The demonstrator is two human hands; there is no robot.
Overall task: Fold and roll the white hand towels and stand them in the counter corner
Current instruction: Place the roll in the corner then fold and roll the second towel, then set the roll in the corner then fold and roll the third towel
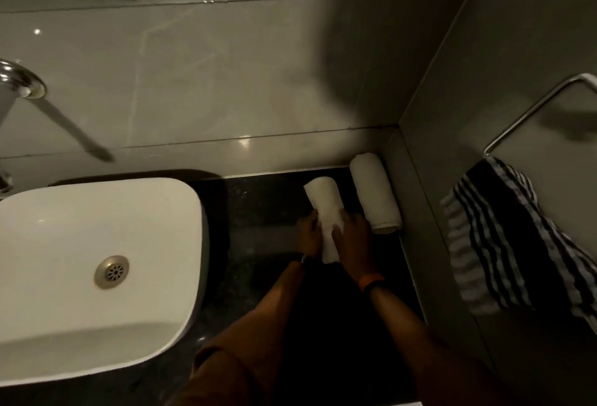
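Observation:
A rolled white hand towel (375, 192) stands on the dark counter (258, 211) tight in the corner, against the right wall. A second rolled white towel (324, 202) stands just left of it, a small gap apart. My left hand (309, 234) grips this second roll from its left side. My right hand (355, 240) grips it from the right. Both hands close around its lower half, so its base is partly hidden. An orange band sits on my right wrist.
A white basin (64, 276) with a metal drain fills the counter's left. A chrome tap (19, 82) juts out at far left. On the right wall a metal rail (529, 114) carries a black-and-white striped cloth (504, 244). A mirror ledge runs above the tiles.

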